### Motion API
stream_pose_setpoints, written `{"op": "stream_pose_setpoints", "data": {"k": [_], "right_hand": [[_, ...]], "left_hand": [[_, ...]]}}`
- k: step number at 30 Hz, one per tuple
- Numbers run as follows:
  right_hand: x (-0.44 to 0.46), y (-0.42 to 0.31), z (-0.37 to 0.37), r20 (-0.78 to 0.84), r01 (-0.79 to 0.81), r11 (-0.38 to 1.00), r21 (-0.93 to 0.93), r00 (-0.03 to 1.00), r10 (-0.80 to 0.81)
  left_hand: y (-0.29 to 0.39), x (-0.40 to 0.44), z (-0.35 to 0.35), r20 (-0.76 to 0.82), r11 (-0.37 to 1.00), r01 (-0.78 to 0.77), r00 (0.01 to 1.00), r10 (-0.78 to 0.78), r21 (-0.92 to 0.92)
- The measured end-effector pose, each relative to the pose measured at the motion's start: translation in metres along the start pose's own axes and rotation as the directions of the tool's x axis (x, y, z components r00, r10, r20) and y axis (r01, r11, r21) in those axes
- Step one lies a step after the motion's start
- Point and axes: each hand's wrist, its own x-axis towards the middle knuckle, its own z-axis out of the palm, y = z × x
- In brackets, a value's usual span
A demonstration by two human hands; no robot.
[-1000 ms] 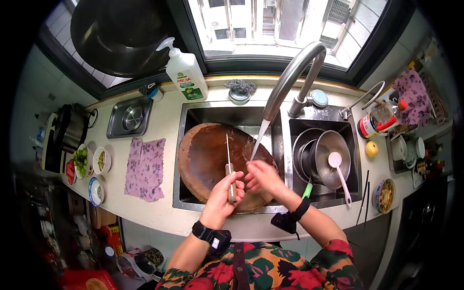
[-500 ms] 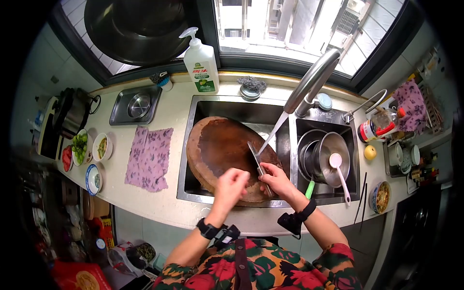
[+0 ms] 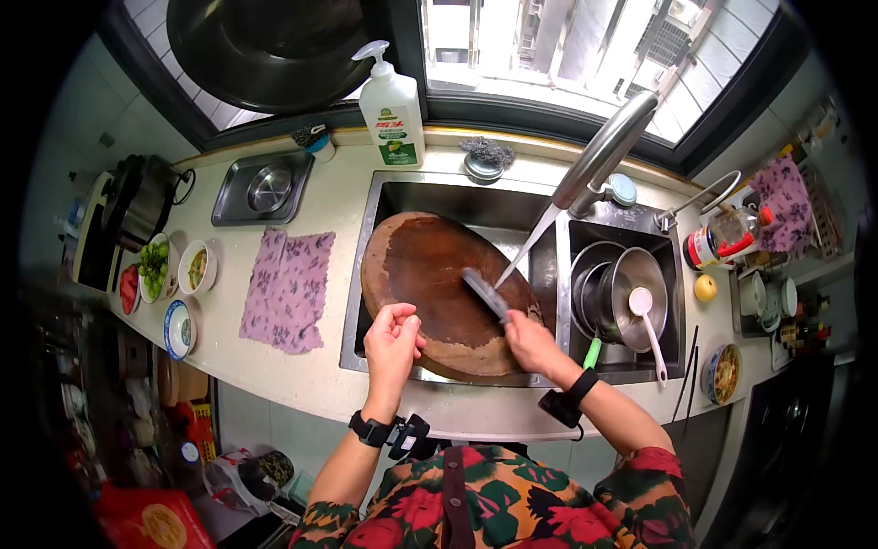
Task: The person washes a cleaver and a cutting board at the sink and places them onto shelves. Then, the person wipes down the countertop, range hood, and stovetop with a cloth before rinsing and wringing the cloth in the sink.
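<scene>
A round wooden chopping board [image 3: 430, 274], thick and wet-looking, lies tilted across the large sink basin [image 3: 352, 339]. Over its right part, my right hand [image 3: 535, 346] is closed round the handle of a knife [image 3: 485, 293], whose blade is blurred and points up and left. My left hand [image 3: 393, 343] hovers at the board's lower left edge, fingers curled towards the thumb, with nothing visible in them. From the faucet [image 3: 613, 151], a stream of water [image 3: 530, 242] falls beside the knife onto the board's right side.
Pans [image 3: 631, 284] and a pink ladle [image 3: 645, 316] fill the smaller basin. A soap bottle [image 3: 391, 114] and a steel scrubber [image 3: 487, 151] stand behind the sink. Left of it lie a floral cloth [image 3: 286, 288], a metal tray [image 3: 233, 197] and bowls of food [image 3: 197, 267].
My left hand has moved left, away from the knife. My right hand has shifted slightly right with the knife, whose blade now slants more to the left. The view has shifted a little.
</scene>
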Motion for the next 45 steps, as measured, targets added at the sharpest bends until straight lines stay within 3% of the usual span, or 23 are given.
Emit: {"op": "stream_pose_setpoints", "data": {"k": [3,7,9,11,13,15,18,19,21,23,25,26,27,30,31,33,34,35,38,40,41,43,45], "right_hand": [[-0.004,0.011,-0.003,-0.044,-0.047,0.998,-0.032,0.998,0.046],[-0.029,-0.026,-0.006,0.015,0.229,0.973,0.020,0.973,-0.229],[-0.017,-0.015,-0.001,-0.017,0.194,0.981,0.000,0.981,-0.194],[0.006,0.007,-0.004,0.012,-0.041,0.999,-0.004,0.999,0.041],[0.007,0.012,-0.007,-0.055,-0.118,0.990,0.083,0.991,0.123],[0.003,0.014,-0.015,-0.069,-0.039,0.979,0.198,0.996,0.054],[0.006,-0.009,-0.038,0.243,-0.353,0.567,0.744,0.934,0.264],[0.006,-0.012,-0.042,0.238,-0.347,0.570,0.744,0.936,0.259],[0.007,-0.015,-0.047,0.344,-0.411,0.196,0.891,0.890,0.301],[0.006,-0.011,-0.046,0.360,-0.406,0.120,0.906,0.888,0.285],[0.005,-0.003,-0.045,0.450,-0.431,-0.155,0.889,0.885,0.120],[0.003,-0.003,-0.044,0.417,-0.399,-0.164,0.902,0.904,0.096],[0.000,-0.010,-0.047,0.350,-0.338,-0.100,0.936,0.925,0.151],[-0.001,-0.016,-0.048,0.149,-0.253,0.462,0.850,0.956,0.251],[-0.003,-0.009,-0.041,-0.050,-0.096,0.730,0.677,0.983,0.176],[-0.020,-0.020,-0.046,-0.247,0.064,0.954,0.295,0.969,0.012],[-0.027,-0.034,-0.057,-0.146,-0.024,0.942,0.335,0.986,0.076],[-0.025,-0.022,-0.046,-0.257,0.111,0.932,0.345,0.966,-0.020],[-0.013,-0.015,-0.093,-0.079,-0.013,0.956,0.293,0.996,0.038],[0.024,0.023,-0.118,-0.446,0.088,0.927,0.365,0.890,0.091],[0.045,0.037,-0.142,-0.403,0.037,0.876,0.481,0.896,0.184],[0.108,0.110,-0.174,-0.464,0.134,0.915,0.381,0.884,0.064],[0.154,0.157,-0.198,-0.441,0.192,0.819,0.540,0.894,0.081]], "left_hand": [[-0.007,0.001,0.002,-0.020,1.000,0.001,1.000,-0.001,-0.003],[-0.005,0.000,0.005,-0.050,1.000,-0.022,0.999,0.022,0.010],[-0.001,0.000,0.004,-0.040,1.000,-0.010,0.999,0.011,0.011],[-0.001,0.000,0.003,-0.036,1.000,-0.011,0.999,0.011,0.012],[-0.004,0.003,0.001,-0.028,1.000,-0.005,1.000,0.005,-0.001],[0.000,0.006,0.003,-0.037,1.000,-0.004,0.999,0.003,-0.009],[0.002,0.000,0.007,-0.043,1.000,0.021,0.999,-0.022,-0.003],[0.004,0.000,0.009,-0.046,0.999,0.030,0.998,-0.029,0.010],[0.006,-0.001,0.015,-0.043,0.999,0.041,0.998,-0.041,-0.008],[0.009,-0.006,0.032,0.128,0.958,0.222,0.971,-0.201,-0.181],[-0.001,-0.008,0.054,0.325,0.943,0.293,0.917,-0.230,-0.158],[-0.005,-0.009,0.066,0.369,0.932,0.328,0.895,-0.252,-0.158],[-0.007,-0.011,0.079,0.411,0.919,0.363,0.869,-0.274,-0.155],[-0.001,-0.005,0.109,0.486,0.835,0.516,0.790,-0.375,-0.194],[0.000,-0.002,0.114,0.490,0.835,0.514,0.789,-0.371,-0.196],[-0.006,0.007,0.127,0.497,0.761,0.586,0.766,-0.407,-0.280],[-0.019,0.014,0.132,0.486,0.746,0.584,0.777,-0.399,-0.320],[-0.031,0.020,0.139,0.442,0.771,0.488,0.845,-0.300,-0.410],[-0.022,0.021,0.134,0.440,0.635,0.626,0.776,-0.452,-0.452],[-0.020,0.014,0.123,0.401,0.652,0.654,0.754,-0.520,-0.384],[-0.018,0.010,0.117,0.408,0.689,0.648,0.753,-0.517,-0.325],[-0.021,0.002,0.110,0.371,0.715,0.649,0.750,-0.547,-0.259],[-0.028,-0.009,0.103,0.380,0.700,0.636,0.766,-0.519,-0.325]]}}
